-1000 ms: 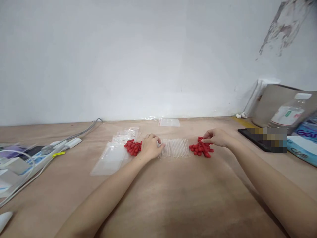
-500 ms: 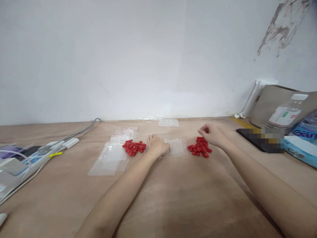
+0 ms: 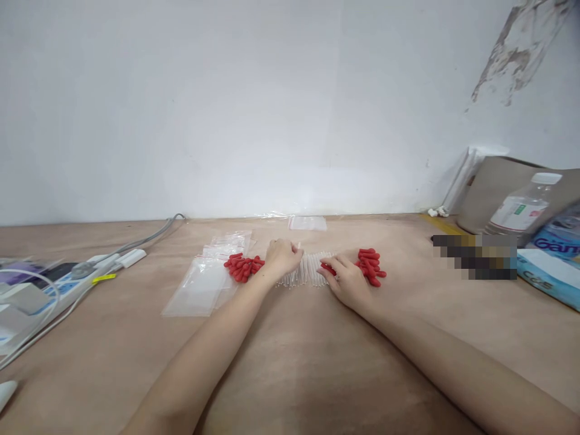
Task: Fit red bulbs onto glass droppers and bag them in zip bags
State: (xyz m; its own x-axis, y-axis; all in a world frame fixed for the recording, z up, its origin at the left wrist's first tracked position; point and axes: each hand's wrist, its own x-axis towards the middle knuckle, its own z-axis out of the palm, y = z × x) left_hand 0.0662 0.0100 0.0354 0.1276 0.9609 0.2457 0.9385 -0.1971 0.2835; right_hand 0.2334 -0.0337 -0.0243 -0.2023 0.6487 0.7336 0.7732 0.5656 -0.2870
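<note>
A row of thin clear tubes (image 3: 310, 269) lies side by side on the wooden table. At the row's left end my left hand (image 3: 281, 258) is closed in a pinch; the pale tip of a clear tube seems to stick up from its fingertips. Over the right end, my right hand (image 3: 348, 280) pinches a red rubber bulb (image 3: 327, 269), partly covered by the fingers. One heap of red rubber bulbs (image 3: 241, 267) lies left of my left hand. Another heap of red bulbs (image 3: 372, 266) sits just beyond my right hand, partly hidden by it.
Clear zip bags (image 3: 193, 290) overlap at the left, and one more bag (image 3: 308, 223) lies near the wall. A power strip (image 3: 58, 302) with cables is at far left. On the right are a blurred-out dark object (image 3: 480, 257), a bottle (image 3: 521, 208) and a blue pack (image 3: 548, 275).
My right hand has moved left from the right heap to the tubes, with a red rubber bulb in its fingers. My left hand has lifted slightly, its fingers now pinched upward.
</note>
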